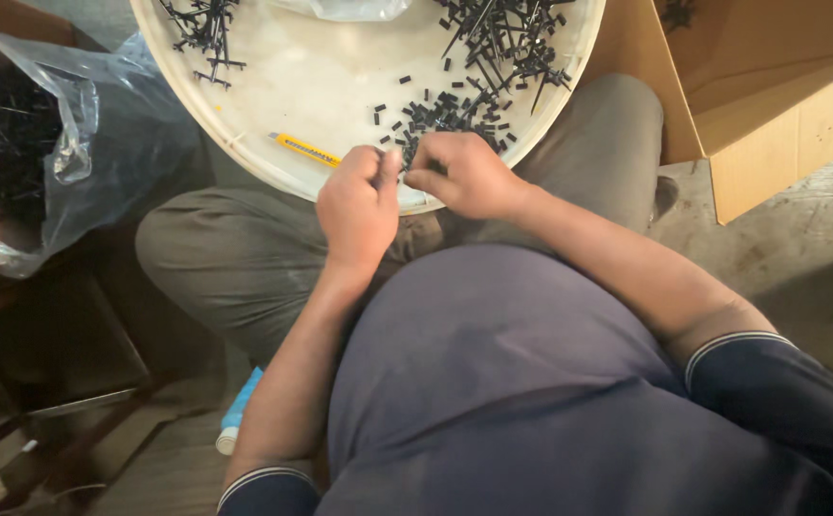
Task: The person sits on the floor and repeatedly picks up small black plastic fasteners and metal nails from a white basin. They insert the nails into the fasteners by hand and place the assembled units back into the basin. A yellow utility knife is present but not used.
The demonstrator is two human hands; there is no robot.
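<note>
From the head camera, small black plastic pieces (440,113) lie heaped on a round white tray (321,86) just beyond both hands. The left hand (359,205) and right hand (464,174) meet at the tray's near rim, fingertips pinched together on one tiny black piece (403,161).

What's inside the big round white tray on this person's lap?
The round white tray holds short black plastic pieces, branched black plastic sprues, a yellow utility knife and clear plastic. The left hand and right hand cover its near rim.
</note>
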